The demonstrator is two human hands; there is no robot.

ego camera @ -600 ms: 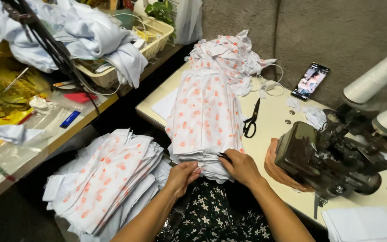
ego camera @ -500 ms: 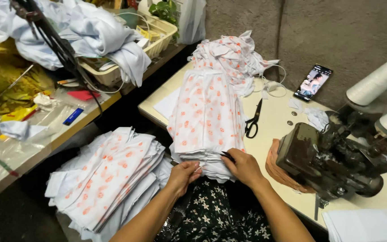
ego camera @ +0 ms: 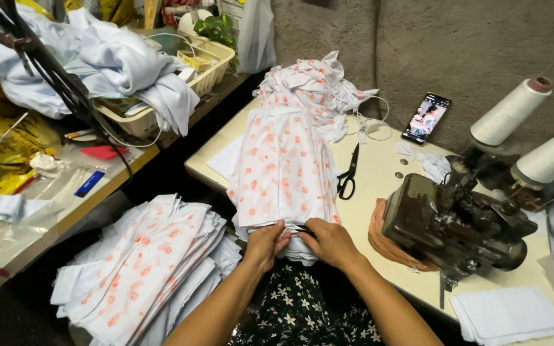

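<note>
Where the pale cream sewing surface (ego camera: 379,186) meets the person's lap, a tall stack of white fabric pieces printed with orange flowers (ego camera: 283,170) hangs over the near edge. A second, fanned heap of the same flowered fabric (ego camera: 142,269) lies lower, to the person's left, well apart from the first. A dark, worn metal sewing machine (ego camera: 450,221) sits on the surface to the right, two white thread cones (ego camera: 511,112) behind it. Left hand (ego camera: 265,243): grip closed, pinching the stack's bottom edge. Right hand (ego camera: 329,242): grip closed on the same edge, just beside the left; a thin dark object shows between the fingers, kind cannot be told. Black-handled scissors (ego camera: 349,173) lie just right of the stack. A dark smartphone (ego camera: 426,118) leans against the wall.
</note>
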